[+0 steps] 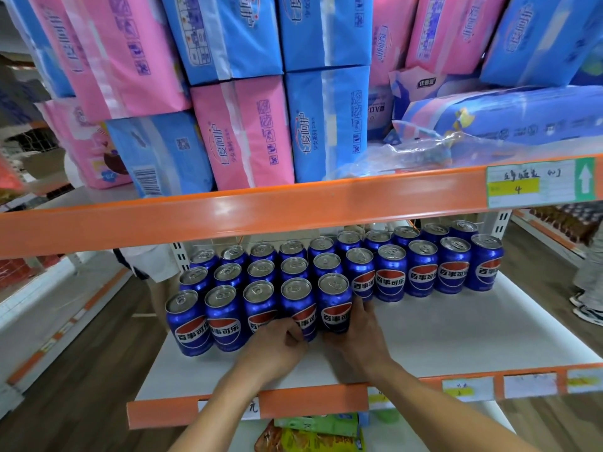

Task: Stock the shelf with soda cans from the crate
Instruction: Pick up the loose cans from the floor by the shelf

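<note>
Snack packets (313,433): nearest of all, green and orange bags on the level below, near edge of view.
Upper shelf (228,210): orange front rail with a handwritten price tag (530,184) at right; pink and blue tissue packs (248,132) stacked on it.
Middle shelf (456,331): white board with an orange lip; its right near part is bare board.
Soda cans (424,269): blue cans standing upright in rows, packed against one another; three rows deep at left, two at right.
Left hand (277,340): fingers curled against the base of the fourth can (298,305) of the near row, gripping its lower part.
Right hand (362,331): fingers pressed together round the right side of the fifth can (334,303), thumb at its near face.
Crate: out of view.
</note>
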